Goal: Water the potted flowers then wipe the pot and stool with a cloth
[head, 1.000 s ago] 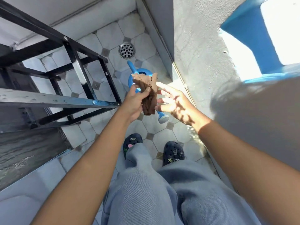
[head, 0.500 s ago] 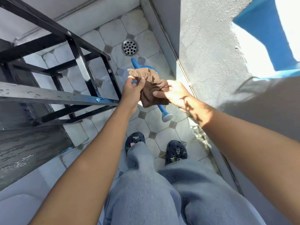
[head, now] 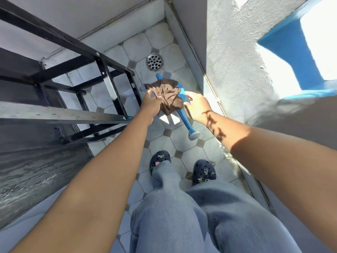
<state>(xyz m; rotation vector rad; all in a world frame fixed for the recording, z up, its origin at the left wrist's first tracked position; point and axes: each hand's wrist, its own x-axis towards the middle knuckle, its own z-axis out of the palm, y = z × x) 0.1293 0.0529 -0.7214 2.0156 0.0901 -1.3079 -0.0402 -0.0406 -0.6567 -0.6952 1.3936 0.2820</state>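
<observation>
A crumpled brown cloth (head: 168,96) hangs in the air in front of me, gripped by my left hand (head: 151,105) at its left edge. My right hand (head: 197,105) is just to the right of the cloth, fingers loosely spread, touching or nearly touching its right edge; I cannot tell which. Below the cloth a blue watering can (head: 186,121) lies on the tiled floor, its spout end pointing toward my feet. No pot, flowers or stool are in view.
A black metal frame (head: 107,88) stands at the left over the tiled floor (head: 189,148). A round floor drain (head: 154,62) sits beyond the can. A rough grey wall (head: 235,57) runs along the right. My feet in dark clogs (head: 182,167) stand below.
My right hand had closed on the cloth half a second ago and has now let go and drawn slightly to the right. The cloth has spread wider in my left hand.
</observation>
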